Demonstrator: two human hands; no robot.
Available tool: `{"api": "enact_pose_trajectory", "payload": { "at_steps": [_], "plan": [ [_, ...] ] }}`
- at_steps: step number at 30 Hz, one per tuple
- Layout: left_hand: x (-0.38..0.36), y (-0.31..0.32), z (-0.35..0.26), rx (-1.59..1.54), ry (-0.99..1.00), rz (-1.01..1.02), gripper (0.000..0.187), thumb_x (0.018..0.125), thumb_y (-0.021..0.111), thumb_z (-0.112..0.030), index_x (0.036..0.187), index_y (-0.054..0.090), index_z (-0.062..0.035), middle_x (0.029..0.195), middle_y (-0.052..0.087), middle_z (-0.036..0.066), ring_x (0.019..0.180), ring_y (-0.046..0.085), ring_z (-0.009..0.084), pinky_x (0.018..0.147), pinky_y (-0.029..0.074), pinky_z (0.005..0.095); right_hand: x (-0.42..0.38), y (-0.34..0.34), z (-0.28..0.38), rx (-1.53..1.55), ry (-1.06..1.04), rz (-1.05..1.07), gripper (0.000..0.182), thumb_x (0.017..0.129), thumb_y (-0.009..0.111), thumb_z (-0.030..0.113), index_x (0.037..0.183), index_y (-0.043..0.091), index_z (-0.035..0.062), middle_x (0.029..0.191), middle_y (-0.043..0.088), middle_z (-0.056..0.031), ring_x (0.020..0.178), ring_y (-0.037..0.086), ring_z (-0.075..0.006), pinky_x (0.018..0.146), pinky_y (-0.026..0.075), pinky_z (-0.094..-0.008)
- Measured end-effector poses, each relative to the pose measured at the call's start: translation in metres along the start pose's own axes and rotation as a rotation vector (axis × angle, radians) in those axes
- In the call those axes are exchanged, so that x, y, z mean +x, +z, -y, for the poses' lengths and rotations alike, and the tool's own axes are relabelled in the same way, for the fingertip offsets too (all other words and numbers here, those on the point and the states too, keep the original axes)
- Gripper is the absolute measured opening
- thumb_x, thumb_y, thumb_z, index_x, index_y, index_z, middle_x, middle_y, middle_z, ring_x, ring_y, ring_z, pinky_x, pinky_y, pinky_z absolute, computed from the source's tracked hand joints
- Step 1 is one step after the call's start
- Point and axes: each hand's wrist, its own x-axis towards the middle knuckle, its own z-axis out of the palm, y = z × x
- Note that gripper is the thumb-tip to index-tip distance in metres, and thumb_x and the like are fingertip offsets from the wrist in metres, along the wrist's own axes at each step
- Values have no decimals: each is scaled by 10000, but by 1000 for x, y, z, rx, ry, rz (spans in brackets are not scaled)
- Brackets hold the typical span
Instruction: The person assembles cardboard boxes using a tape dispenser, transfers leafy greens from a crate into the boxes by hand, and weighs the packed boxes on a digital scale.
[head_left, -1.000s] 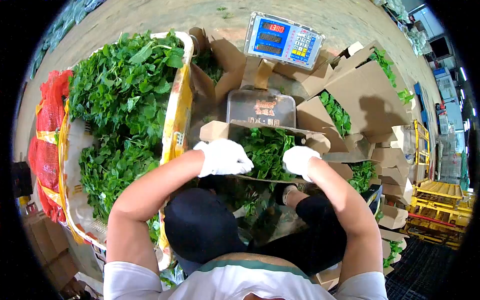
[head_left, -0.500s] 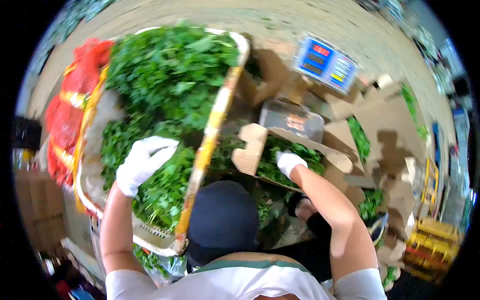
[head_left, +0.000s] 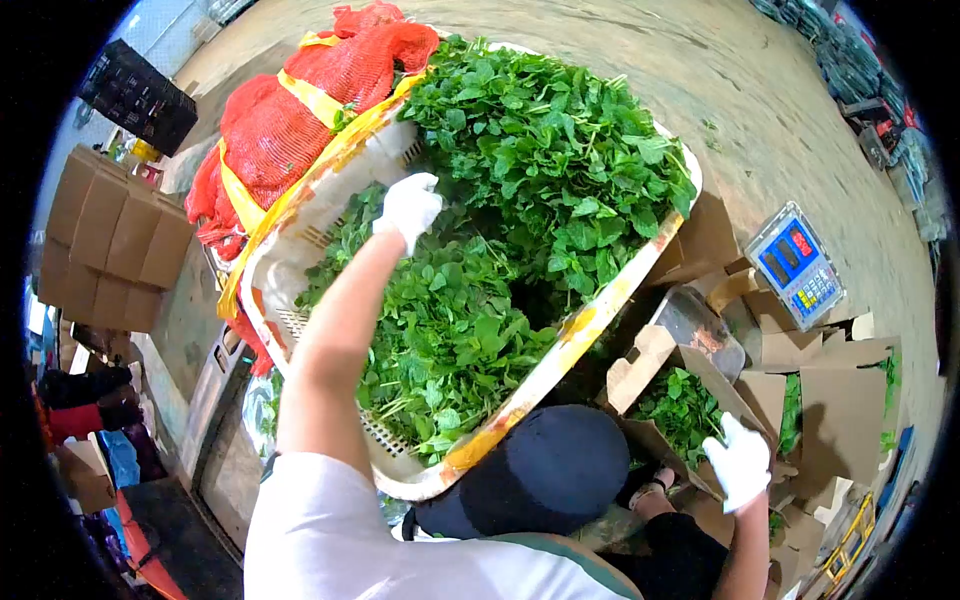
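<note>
Crate (head_left: 590,325) sat centre; leafy bunches (head_left: 560,150) in it, one heap at far right, another nearer. Sacks (head_left: 290,130) lay along its far left side. Right of crate: open box (head_left: 640,372), leafy sprigs (head_left: 680,410) inside, scale platform (head_left: 690,325) just behind, display (head_left: 798,265) beyond that. More boxes (head_left: 845,420) stood right. Cartons (head_left: 110,240) stood on floor (head_left: 600,25), far left.

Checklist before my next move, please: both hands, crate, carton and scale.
1. Leafy greens available in the crate: ok, large heaps.
2. Left hand at the crate's greens: ok; whether it grips any: cannot tell.
3. Right hand at the carton: ok, by its edge.
4. Carton open: ok, greens visible inside.
5. Scale display readable: not ok, lit but digits blurred.
6. Carton fully on the scale plate: cannot tell, plate partly hidden.
</note>
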Motion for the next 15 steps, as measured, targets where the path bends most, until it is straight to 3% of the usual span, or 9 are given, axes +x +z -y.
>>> {"api": "enact_pose_trajectory", "payload": {
  "at_steps": [2,4,5,7,10,11,12,13,15],
  "plan": [
    [38,41,38,103,-8,-291,381,655,594,-130,1011,547,-3,925,606,173,862,583,287,814,439,322,-14,11,-1,193,19,-70,463,683,629,249,1061,558,-8,686,592,-172,592,578,-273,575,461,-354],
    [66,62,62,-319,-268,-151,551,612,634,-101,1117,461,39,1004,566,214,947,553,288,856,417,324,-25,43,-18,345,38,-162,433,677,641,225,1038,575,-5,700,606,-163,585,585,-245,566,463,-331],
    [79,85,85,-369,-308,-85,804,568,684,-89,1261,294,21,1144,472,245,1060,489,283,886,400,314,-29,48,-18,372,95,-118,422,675,646,192,1040,575,-7,708,612,-159,591,590,-235,569,465,-321],
    [43,89,46,-594,-452,68,1013,607,750,-174,1324,63,28,1331,267,218,1121,429,263,900,391,320,-33,53,-12,377,59,-121,408,660,657,97,1041,572,-20,722,621,-154,606,599,-232,572,467,-300],
    [30,147,55,107,-302,449,487,729,642,-375,1026,571,4,1026,591,151,917,570,253,781,466,331,-25,72,-24,296,-17,-125,399,652,658,80,1027,575,-29,799,620,-169,665,599,-257,612,467,-318],
    [14,142,27,338,-206,606,449,742,625,-358,1030,573,-17,1064,578,135,928,575,257,780,467,333,-22,66,-19,298,52,-60,402,654,653,81,1033,571,-27,827,616,-175,699,601,-266,639,469,-332],
    [-9,137,1,330,-212,587,387,770,576,-339,1014,587,-40,1070,578,128,949,573,265,787,466,348,-18,65,-19,291,39,-45,402,654,653,81,1033,571,-27,827,616,-175,699,601,-266,639,469,-332],
    [-5,159,9,462,-76,840,412,809,489,-340,1106,534,-57,1166,521,123,1038,527,270,842,439,361,-15,64,-20,273,26,-42,406,657,652,82,1039,567,-27,819,616,-175,690,601,-266,633,470,-329],
    [9,266,78,736,-30,769,317,801,495,-303,1018,572,-87,1058,582,89,916,573,243,766,460,353,-10,56,-15,188,-59,-99,413,663,652,87,1048,558,-30,801,617,-173,654,597,-267,608,470,-317]
  ]
}}
